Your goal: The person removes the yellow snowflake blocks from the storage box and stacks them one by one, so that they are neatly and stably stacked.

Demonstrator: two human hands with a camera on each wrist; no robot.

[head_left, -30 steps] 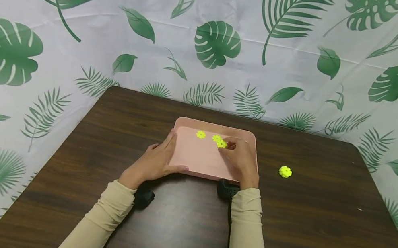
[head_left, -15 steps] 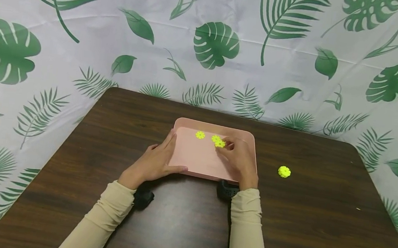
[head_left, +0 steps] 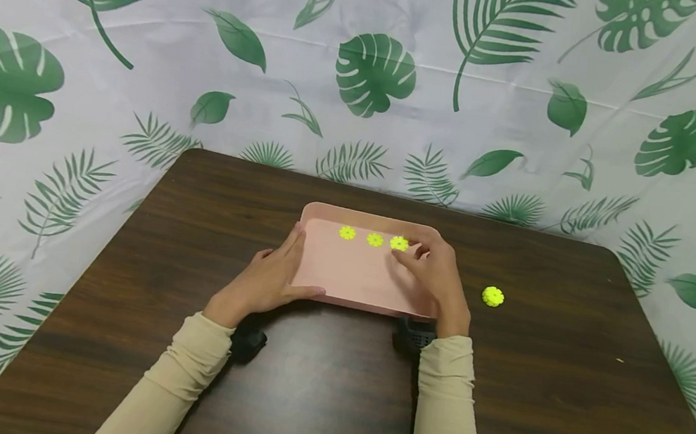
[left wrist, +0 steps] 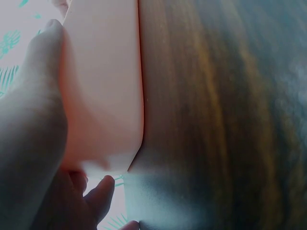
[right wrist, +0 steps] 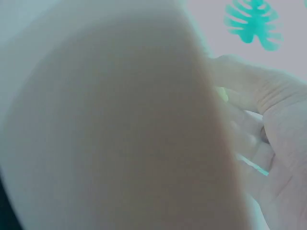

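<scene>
Inside the shallow pink rectangular tray (head_left: 345,270), my right grip (head_left: 440,276) pinches a bright yellow flower-shaped piece (head_left: 399,243) between thumb and finger, presumably for fine control. It lines up beside two matching yellow flowers (head_left: 374,239) near the far wall. My left grip (head_left: 261,280) isn't clenched: fingers lie along the tray's left side, thumb on the near rim, probably steadying it on the dark wood-grain tabletop (head_left: 329,392). A yellow scalloped cluster (head_left: 493,297) sits to the right, seemingly within reach.
</scene>
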